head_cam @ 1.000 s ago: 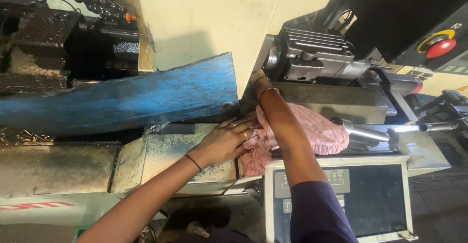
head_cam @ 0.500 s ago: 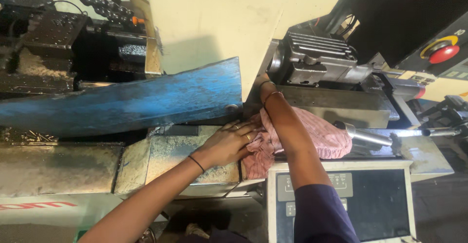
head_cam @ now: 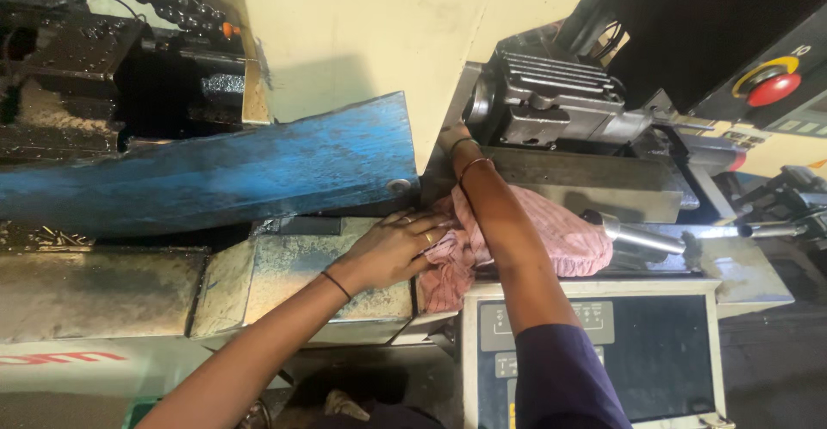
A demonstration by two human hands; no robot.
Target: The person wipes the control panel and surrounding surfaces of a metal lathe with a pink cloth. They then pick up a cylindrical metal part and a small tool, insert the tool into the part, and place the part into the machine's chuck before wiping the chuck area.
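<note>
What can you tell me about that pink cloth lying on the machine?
The pink cloth is a soft, crumpled rag, faded pink with a fine woven stripe. It lies bunched on the machine's grey metal ledge, one end drooping over the front edge. The left hand rests flat with its fingers on the cloth's left end; the right forearm crosses over it, and a shiny metal rod sticks out beside it.

The cloth [head_cam: 551,239] lies between the slanted panel [head_cam: 215,170] and control box [head_cam: 603,351].

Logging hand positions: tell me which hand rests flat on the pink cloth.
The left hand, palm down on the pink cloth; the right hand reaches behind the blue panel.
</note>
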